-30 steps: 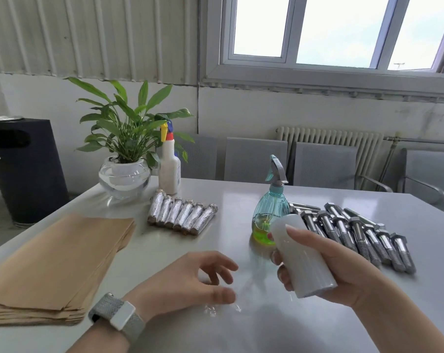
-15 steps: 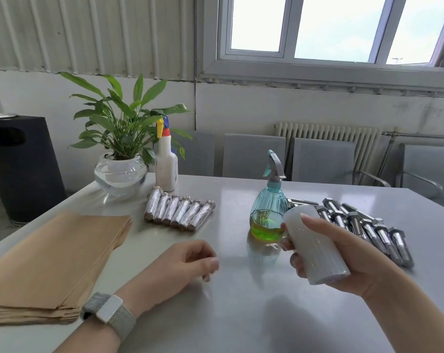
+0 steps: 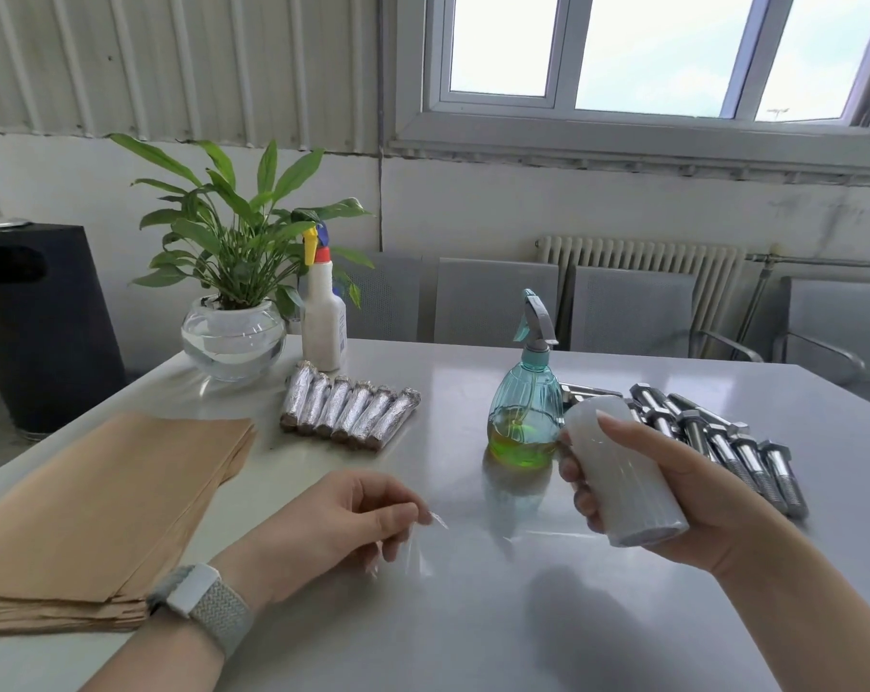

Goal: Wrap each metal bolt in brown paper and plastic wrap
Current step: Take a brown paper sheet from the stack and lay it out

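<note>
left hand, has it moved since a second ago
Yes. The left hand was spread on the table near the teal spray bottle; it curled and drew back toward the brown paper stack, and now pinches plastic film.

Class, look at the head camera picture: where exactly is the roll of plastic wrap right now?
The roll of plastic wrap is held in the right hand, above the table's right half, just in front of the teal spray bottle and left of the bare bolts.
</note>
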The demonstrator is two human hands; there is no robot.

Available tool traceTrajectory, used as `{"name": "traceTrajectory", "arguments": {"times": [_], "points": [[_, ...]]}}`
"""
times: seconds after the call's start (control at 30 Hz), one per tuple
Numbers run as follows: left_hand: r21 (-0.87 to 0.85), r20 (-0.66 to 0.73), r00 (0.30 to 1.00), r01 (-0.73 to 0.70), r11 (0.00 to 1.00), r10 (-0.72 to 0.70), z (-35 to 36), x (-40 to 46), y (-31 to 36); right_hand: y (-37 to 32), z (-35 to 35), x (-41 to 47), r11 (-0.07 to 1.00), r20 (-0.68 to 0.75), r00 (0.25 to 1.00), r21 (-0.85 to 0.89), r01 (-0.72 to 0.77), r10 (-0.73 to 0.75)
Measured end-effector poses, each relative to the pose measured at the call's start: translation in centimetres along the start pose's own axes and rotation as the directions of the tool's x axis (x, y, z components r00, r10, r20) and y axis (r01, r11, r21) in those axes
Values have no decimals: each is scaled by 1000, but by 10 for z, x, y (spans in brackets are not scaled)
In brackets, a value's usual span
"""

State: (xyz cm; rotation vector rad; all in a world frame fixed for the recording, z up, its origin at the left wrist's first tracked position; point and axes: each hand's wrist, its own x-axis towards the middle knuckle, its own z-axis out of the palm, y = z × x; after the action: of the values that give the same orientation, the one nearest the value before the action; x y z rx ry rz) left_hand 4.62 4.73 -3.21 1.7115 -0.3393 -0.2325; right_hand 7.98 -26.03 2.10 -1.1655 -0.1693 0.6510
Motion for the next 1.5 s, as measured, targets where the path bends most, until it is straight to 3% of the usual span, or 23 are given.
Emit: {"name": "traceTrajectory", "arguments": {"times": [0.17,0.4,0.6,0.8,0.93,1.07,1.37,1.5], "points": [[-87,-87,994,60,994,-68,-5,1,2,-3,-3,-1,1000,-27,1000,19,11,-11],[-165,-120,991,37,986,-57,-4,4,1,-2,0,-3,1000,-24,1000,-8,-7,7],[173,-170,984,-21,985,51,13,6,3,0,11,-3,1000,79,997,4,-20,19],[254,-51,995,-73,965,88,36,11,5,3,22,-4,999,237,972,-35,17,-8],[161,103,994,-40,986,23,40,9,12,3,20,-6,998,257,966,-41,38,-26],[153,176,983,-87,984,60,37,7,17,0,15,-8,997,279,960,-58,53,-35],[-94,220,969,-98,991,117,22,-3,17,-3,10,-8,996,214,974,-34,80,-71],[-254,118,992,-17,967,49,20,-3,15,-5,4,-7,998,138,989,-25,65,-61]]}}
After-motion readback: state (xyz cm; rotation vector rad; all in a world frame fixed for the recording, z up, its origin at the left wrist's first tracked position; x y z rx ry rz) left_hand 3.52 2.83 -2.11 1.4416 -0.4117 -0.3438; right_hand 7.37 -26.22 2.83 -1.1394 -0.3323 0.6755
